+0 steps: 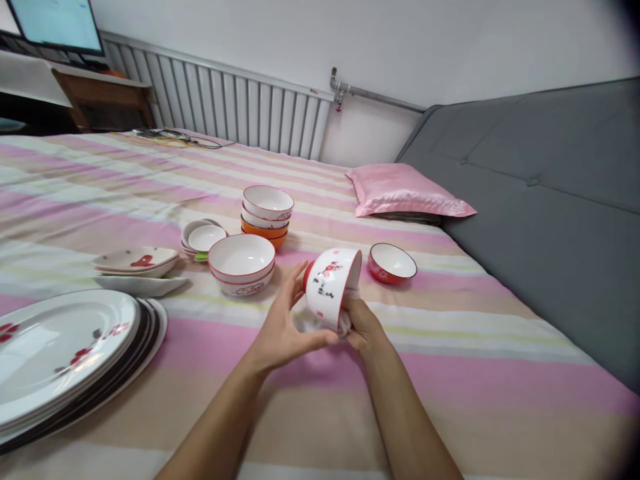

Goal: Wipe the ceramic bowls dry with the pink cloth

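A white bowl (pixel 326 283) with red flowers, dark lettering and a red foot is held tilted on its side above the bed, its mouth facing right. My left hand (pixel 283 330) grips it around the foot and lower wall, thumb stretched along the near side. At the bowl's rim, my right hand (pixel 364 325) is closed on a crumpled white cloth (pixel 345 322) pressed against the rim and inside. Most of the right fingers are hidden behind the bowl. Just beyond to the right, a red bowl (pixel 385 272) with a white inside stands upright on the bedsheet.
Left of my hands stand two nested white bowls (pixel 243 270), a taller stack of white and orange bowls (pixel 267 217), small dishes (pixel 205 238), oblong dishes (pixel 137 261) and a plate stack (pixel 75 347). A pink pillow (pixel 405 190) lies near the grey headboard (pixel 540 180).
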{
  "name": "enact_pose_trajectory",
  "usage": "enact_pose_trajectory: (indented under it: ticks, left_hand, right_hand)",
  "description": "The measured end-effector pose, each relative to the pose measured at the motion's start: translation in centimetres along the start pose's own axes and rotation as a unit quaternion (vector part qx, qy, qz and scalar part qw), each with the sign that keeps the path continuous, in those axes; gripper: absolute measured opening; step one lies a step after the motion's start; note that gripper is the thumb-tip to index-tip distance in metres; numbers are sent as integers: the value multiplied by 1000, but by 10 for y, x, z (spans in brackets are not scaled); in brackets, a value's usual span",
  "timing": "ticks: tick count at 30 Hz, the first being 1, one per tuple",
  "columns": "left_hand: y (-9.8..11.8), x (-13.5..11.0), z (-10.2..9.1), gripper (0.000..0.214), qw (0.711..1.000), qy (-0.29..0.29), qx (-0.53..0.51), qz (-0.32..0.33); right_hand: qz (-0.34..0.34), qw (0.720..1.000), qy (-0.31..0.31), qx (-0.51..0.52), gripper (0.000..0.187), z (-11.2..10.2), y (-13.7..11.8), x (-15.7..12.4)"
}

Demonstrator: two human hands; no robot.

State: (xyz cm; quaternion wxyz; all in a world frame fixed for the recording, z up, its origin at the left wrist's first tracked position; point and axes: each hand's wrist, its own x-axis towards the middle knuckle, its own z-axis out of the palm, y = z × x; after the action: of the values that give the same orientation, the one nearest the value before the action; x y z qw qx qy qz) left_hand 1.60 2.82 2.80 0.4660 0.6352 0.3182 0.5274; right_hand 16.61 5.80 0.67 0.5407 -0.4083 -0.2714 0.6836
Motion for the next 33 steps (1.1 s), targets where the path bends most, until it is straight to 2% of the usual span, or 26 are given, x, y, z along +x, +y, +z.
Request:
enact_pose_trajectory:
  ticks: [3,7,10,15,24,28,33]
  left_hand:
    - [-3,-1,9,122,988,35,137,63]
    - [-9,1,10,106,972,139,180,53]
    - [-11,2,6,96,970,167,174,24]
    - [-6,0,4,89,977,127,166,38]
    - [5,2,-3,74,988,11,145,53]
    - [4,2,-7,73,986,-9,164,41]
    - [3,1,-12,72,987,-49,155,-9]
  right_hand:
    - [62,997,-2,47,31,12,7,-2]
    - [-4,1000,7,23,37,23,14,-7]
    - [-25,999,21,-8,38,25,14,-11]
    - [-65,996,40,-46,32,17,7,-13]
    - [-133,972,67,-180,22,-3,-6,-7]
    - [-161,944,82,-277,23,-13,-10,-6]
    - [-219,886,57,-405,29,-22,-16,-7]
